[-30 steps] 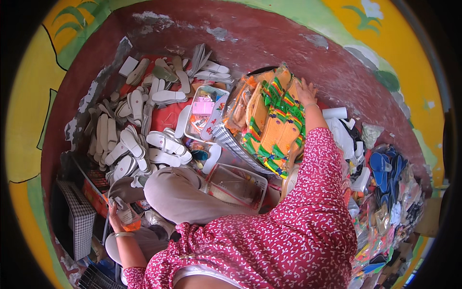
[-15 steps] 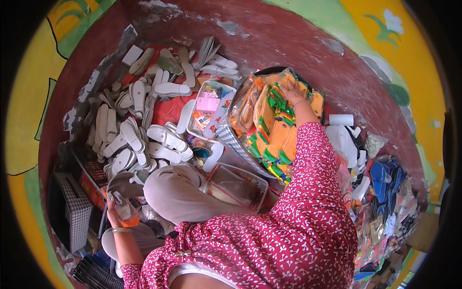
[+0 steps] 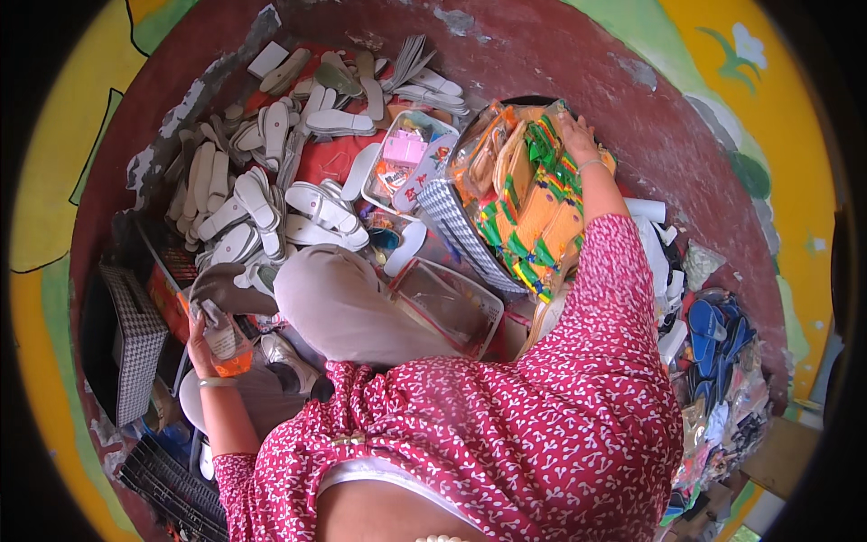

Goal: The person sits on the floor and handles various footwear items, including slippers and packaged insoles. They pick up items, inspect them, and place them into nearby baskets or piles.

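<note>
At eight o'clock the left hand (image 3: 200, 349) is grasping a bag (image 3: 233, 359), while near two the unclenched right hand (image 3: 580, 142) is touching slippers (image 3: 549, 215).

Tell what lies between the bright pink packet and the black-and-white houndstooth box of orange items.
A pale grey, flower-printed insole, in the head view.

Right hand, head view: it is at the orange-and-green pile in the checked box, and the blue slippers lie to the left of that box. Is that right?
Not quite: the blue slippers lie to the right of the checked box, as the head view shows. The right hand is at the orange-and-green pile in that box, as you say.
</note>
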### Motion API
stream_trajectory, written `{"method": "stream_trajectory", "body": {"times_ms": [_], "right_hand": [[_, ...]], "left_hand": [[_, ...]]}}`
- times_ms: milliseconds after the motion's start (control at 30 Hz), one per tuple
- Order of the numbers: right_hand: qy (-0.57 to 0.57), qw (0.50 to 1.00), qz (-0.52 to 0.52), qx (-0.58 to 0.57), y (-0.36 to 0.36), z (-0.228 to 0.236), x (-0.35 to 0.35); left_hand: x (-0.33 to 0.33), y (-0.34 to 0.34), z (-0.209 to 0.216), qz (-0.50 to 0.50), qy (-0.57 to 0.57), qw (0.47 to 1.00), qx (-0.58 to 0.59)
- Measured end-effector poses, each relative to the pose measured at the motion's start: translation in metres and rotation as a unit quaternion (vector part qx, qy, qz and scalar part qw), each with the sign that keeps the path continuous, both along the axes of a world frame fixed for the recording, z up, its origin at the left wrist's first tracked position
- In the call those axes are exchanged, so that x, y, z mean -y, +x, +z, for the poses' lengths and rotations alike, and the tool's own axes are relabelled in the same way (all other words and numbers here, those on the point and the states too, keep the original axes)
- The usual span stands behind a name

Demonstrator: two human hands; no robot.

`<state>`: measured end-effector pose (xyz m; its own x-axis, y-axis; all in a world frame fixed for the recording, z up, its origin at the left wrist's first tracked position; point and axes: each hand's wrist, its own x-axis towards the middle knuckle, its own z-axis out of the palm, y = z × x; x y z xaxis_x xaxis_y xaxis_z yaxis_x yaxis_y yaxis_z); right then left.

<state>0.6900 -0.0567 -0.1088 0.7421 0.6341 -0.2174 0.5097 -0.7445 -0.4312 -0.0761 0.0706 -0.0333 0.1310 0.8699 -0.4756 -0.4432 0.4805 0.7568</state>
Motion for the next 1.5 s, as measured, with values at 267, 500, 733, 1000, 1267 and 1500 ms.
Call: {"method": "stream_trajectory", "body": {"times_ms": [267,500,733,1000,1267,1500], "right_hand": [[-0.039,0.995,0.085,0.045,-0.124,0.020,0.030],[0.019,0.997,0.073,0.033,-0.133,-0.005,0.025],[0.039,0.996,0.069,0.031,-0.135,-0.006,0.025],[0.100,0.990,0.067,0.079,-0.098,0.017,0.050],[0.080,0.992,-0.071,0.069,-0.090,-0.031,0.143],[0.018,0.985,-0.172,-0.018,-0.138,-0.064,0.114]], "left_hand": [[0.018,0.014,0.015,0.001,0.037,0.999,-0.001],[0.024,0.011,0.019,0.023,0.036,0.999,0.026],[0.021,-0.006,0.005,-0.006,0.050,0.998,0.030],[0.024,0.000,0.018,0.023,0.049,0.996,0.065],[0.021,-0.031,-0.004,0.013,0.018,0.993,0.119],[0.017,-0.043,-0.013,0.010,0.036,0.996,0.086]]}}
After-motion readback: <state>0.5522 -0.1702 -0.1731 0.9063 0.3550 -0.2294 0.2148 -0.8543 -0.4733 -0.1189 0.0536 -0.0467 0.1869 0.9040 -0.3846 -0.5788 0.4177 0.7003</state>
